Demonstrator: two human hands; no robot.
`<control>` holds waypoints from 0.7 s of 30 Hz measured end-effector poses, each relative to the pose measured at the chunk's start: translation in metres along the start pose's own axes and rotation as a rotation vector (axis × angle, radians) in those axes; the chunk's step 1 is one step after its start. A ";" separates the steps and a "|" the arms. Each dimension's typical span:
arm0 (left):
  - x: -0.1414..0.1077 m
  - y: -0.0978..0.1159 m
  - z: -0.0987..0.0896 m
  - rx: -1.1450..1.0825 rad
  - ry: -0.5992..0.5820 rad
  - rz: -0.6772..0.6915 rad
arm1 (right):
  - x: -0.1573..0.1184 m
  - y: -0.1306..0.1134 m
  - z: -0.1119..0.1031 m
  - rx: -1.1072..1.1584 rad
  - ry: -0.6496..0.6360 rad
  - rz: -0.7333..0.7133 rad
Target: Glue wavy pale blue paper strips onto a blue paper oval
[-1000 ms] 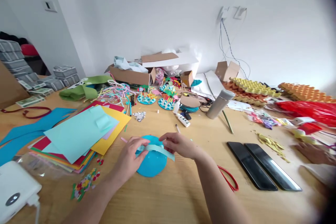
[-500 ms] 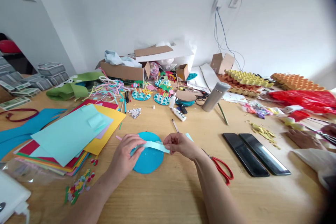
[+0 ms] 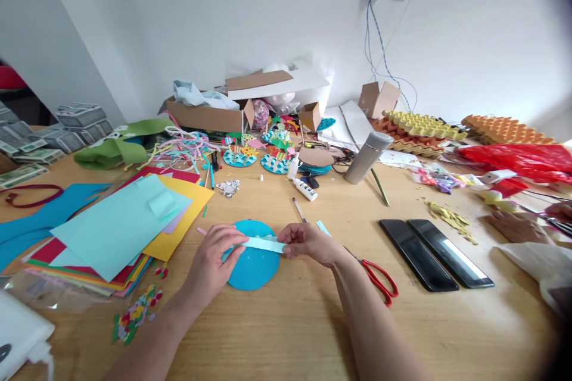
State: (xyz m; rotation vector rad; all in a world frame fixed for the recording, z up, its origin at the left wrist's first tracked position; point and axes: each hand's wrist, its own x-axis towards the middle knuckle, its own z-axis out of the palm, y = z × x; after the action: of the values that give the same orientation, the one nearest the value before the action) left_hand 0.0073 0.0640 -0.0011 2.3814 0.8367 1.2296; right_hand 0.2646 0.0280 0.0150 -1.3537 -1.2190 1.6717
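Observation:
A light-blue paper strip (image 3: 267,244) is stretched between my two hands, over a blue round disc (image 3: 254,271) lying on the table. My left hand (image 3: 222,250) pinches the strip's left end between thumb and fingers. At the other end, my right hand (image 3: 305,243) grips it with thumb and fingertips. Behind the strip, a wavy pale edge shows on the disc, partly covered by my hands. Another light-blue paper piece (image 3: 322,227) lies just beyond my right hand. Red-handled scissors (image 3: 379,280) rest to the right of my forearm.
Coloured paper sheets (image 3: 118,229) are stacked at left, near small paper scraps (image 3: 136,314). Glue bottles (image 3: 304,189), a pen (image 3: 299,209) and a grey flask (image 3: 369,158) stand or lie ahead. Two black phones (image 3: 417,256) lie at right, near another person's hand (image 3: 518,226).
The strip, slightly curved before, is now straighter and more level between my hands. My right hand has shifted slightly at its end. The whole view has tilted a little.

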 end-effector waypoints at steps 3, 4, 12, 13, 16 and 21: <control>0.001 0.002 -0.001 0.001 -0.003 0.006 | 0.003 0.004 -0.001 -0.029 0.019 0.038; 0.002 0.002 -0.002 0.001 0.000 0.012 | 0.004 0.006 0.000 -0.043 0.027 0.052; 0.003 0.005 -0.002 0.006 -0.007 0.042 | 0.009 0.011 0.007 -0.190 0.078 0.107; 0.003 0.005 -0.001 0.006 -0.003 0.051 | 0.009 0.011 0.008 -0.212 0.090 0.106; 0.002 0.005 -0.001 0.010 0.002 0.070 | 0.011 0.013 0.012 -0.283 0.126 0.101; 0.002 0.004 -0.001 0.010 -0.008 0.045 | 0.012 0.016 0.015 -0.381 0.167 0.086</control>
State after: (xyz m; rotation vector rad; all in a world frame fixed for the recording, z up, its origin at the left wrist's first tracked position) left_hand 0.0086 0.0620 0.0029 2.4240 0.7930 1.2354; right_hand 0.2485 0.0294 -0.0040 -1.7578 -1.4452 1.3926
